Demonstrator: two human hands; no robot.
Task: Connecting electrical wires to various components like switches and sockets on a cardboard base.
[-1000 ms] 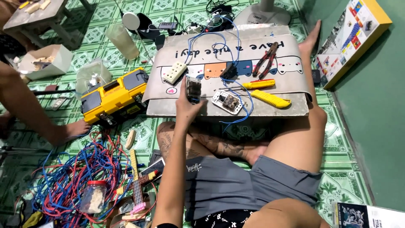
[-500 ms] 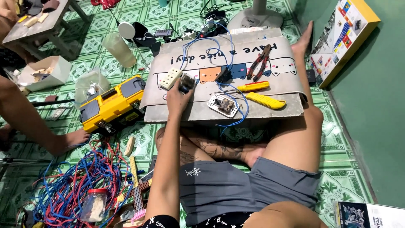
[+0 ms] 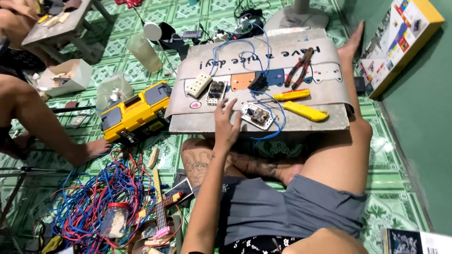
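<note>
green patterned floor tiles (image 3: 395, 155), low grey table (image 3: 301, 124) under open left hand (image 3: 227, 126)

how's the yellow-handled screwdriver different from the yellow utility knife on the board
The screwdriver has a slim rounded yellow handle with a thin dark shaft at its left end; the utility knife is a broader, flatter all-yellow body with no shaft showing. The screwdriver lies almost level, farther from the person; the knife slants down to the right, nearer the board edge. Both lie flat on the board, untouched, right of the left hand.
</note>
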